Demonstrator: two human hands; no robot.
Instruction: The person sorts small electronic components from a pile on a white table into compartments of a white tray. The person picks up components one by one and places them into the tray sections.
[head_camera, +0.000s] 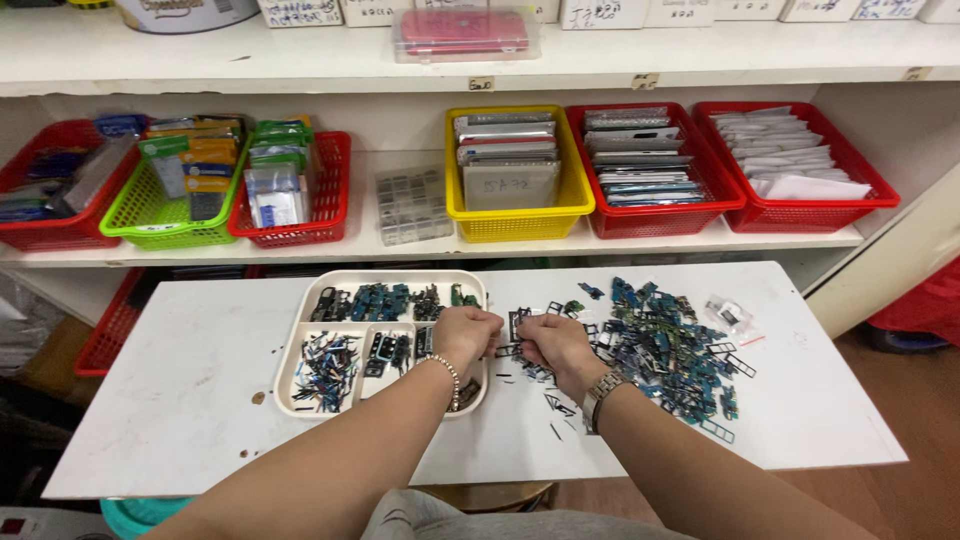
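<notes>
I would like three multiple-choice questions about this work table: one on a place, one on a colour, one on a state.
1. Where does the heap of small parts lie?
A. right of the tray
B. inside the tray
C. on the shelf

2. Which colour is the basket right behind the tray?
A. green
B. yellow
C. blue

3. How are the tray's compartments?
A. empty
B. covered
C. holding parts

Answers: 1 A, the heap lies on the white table; 2 B, its walls are yellow; 3 C, small dark parts lie inside.

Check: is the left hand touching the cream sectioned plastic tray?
Cannot tell. In the head view the left hand overlaps the right edge of the cream sectioned plastic tray, but neither contact nor a gap shows.
</notes>
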